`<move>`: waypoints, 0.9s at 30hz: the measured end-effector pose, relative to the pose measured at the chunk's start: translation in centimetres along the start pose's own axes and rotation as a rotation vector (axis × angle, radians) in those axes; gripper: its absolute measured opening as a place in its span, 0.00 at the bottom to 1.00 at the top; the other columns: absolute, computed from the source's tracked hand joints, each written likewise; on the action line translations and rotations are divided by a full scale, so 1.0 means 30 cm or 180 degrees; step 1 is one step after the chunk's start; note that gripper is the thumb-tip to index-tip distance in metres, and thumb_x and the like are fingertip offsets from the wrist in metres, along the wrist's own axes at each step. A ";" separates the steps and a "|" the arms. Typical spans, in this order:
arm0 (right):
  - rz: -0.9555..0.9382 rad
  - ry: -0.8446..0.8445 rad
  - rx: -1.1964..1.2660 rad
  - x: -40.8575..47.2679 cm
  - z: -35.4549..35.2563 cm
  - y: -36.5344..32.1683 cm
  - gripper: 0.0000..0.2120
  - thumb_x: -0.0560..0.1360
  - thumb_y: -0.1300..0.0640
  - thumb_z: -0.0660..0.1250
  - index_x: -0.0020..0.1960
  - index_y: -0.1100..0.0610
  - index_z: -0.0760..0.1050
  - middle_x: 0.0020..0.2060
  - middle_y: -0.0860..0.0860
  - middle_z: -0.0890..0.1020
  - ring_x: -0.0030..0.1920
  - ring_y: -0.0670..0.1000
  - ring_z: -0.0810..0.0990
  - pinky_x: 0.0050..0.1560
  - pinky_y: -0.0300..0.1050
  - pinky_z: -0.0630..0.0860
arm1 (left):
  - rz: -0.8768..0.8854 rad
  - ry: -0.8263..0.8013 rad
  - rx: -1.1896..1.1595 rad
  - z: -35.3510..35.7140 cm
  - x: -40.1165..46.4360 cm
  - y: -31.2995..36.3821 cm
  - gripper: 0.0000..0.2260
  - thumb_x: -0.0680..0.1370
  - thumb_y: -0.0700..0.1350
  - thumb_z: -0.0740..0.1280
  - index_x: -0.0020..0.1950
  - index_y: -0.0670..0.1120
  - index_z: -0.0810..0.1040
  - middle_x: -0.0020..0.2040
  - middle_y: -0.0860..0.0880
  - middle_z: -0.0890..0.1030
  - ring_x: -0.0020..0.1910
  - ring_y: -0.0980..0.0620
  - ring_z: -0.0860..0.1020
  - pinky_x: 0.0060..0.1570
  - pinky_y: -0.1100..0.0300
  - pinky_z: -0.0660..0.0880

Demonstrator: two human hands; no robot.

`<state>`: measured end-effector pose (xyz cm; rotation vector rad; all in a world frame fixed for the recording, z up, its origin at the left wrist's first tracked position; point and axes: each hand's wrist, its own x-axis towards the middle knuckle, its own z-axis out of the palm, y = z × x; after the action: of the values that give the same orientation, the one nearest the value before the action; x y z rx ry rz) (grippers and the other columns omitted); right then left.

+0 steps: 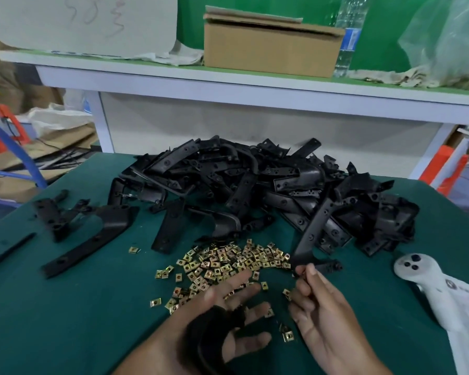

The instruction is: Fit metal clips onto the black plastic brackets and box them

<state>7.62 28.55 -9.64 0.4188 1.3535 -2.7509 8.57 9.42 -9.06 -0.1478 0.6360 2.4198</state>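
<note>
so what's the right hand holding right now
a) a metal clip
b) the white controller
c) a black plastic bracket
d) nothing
c: the right hand pinches the lower end of a long black bracket between thumb and fingertips, its upper end leaning up over the bracket pile, while the left hand spreads open over the loose metal clips.

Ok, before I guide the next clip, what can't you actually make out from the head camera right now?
- Left hand: motion-blurred over the metal clips; whether it has picked one up is unclear.
- Held bracket: its lower end is hidden by the right hand fingers; no fitted clip can be seen.
- Cardboard box on the shelf: contents hidden by its walls and flap.
- Bracket pile: lower brackets are buried.
</note>
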 end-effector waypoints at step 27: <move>0.0098 -0.0346 -0.0347 -0.008 -0.033 -0.018 0.14 0.75 0.61 0.65 0.57 0.59 0.84 0.40 0.53 0.81 0.32 0.45 0.70 0.27 0.38 0.66 | -0.0380 -0.0514 0.3005 -0.013 -0.042 0.034 0.17 0.83 0.47 0.67 0.64 0.36 0.69 0.60 0.40 0.84 0.58 0.40 0.83 0.57 0.54 0.78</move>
<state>7.98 29.63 -9.74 0.2772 1.4486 -2.6180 8.96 7.85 -8.67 0.3828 1.5430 1.7662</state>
